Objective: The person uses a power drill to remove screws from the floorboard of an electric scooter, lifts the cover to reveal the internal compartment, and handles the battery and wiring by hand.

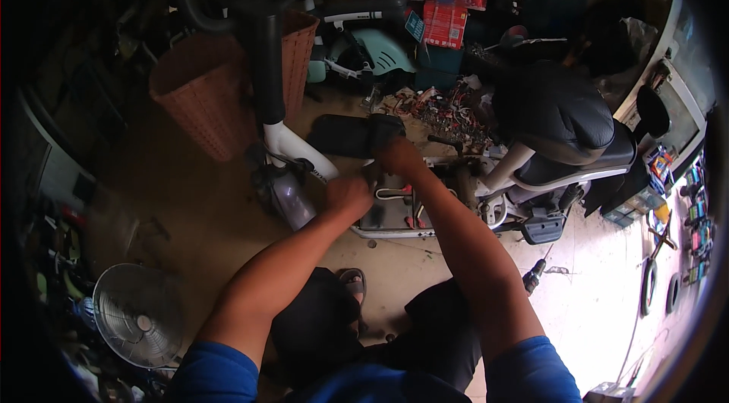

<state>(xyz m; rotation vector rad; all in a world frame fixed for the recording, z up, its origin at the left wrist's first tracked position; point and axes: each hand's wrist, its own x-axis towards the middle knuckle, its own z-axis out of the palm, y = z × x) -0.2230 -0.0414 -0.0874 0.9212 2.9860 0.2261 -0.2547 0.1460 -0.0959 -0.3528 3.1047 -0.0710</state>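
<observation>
A white electric scooter (295,151) stands across in front of me, its floorboard opened up. Inside the open floor bay (386,214) I see a flat dark surface, a pale looped cable (391,193) and red connectors (411,221). My left hand (350,196) is closed at the left end of the bay, beside a small greyish piece (371,173). My right hand (398,159) is closed just beyond it, by the near edge of a black box-like part (349,135). The fingers of both hands are largely hidden, so what they grip is unclear.
A brown woven basket (201,91) hangs at the scooter's front; its black seat (566,118) is at the right. Behind lie tangled wires and scraps (448,110) and a red box (444,22). A fan (140,316) stands lower left; a power tool (534,275) lies on the right floor.
</observation>
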